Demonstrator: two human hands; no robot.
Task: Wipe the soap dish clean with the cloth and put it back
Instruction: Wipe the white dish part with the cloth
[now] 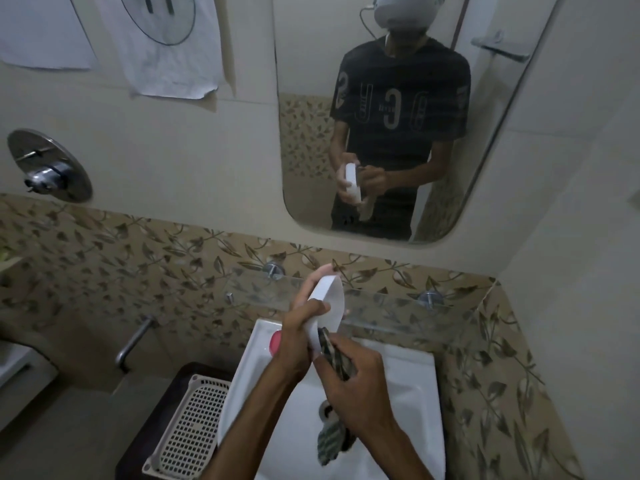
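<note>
My left hand [298, 336] grips a white oval soap dish [329, 306] and holds it tilted on edge above the white sink [408, 393]. My right hand [356, 382] is closed around a dark patterned cloth [334, 355] and presses it against the dish's lower inner side. The cloth's loose end [332, 441] hangs below my right wrist over the basin. A pink soap bar [276, 342] lies on the sink's back left corner, partly hidden by my left hand.
A glass shelf [388, 299] on chrome pegs runs along the patterned tile wall just behind the dish. A mirror [381, 116] hangs above. A white perforated basket [188, 431] sits left of the sink, with a chrome tap [133, 341] and shower valve [48, 166] further left.
</note>
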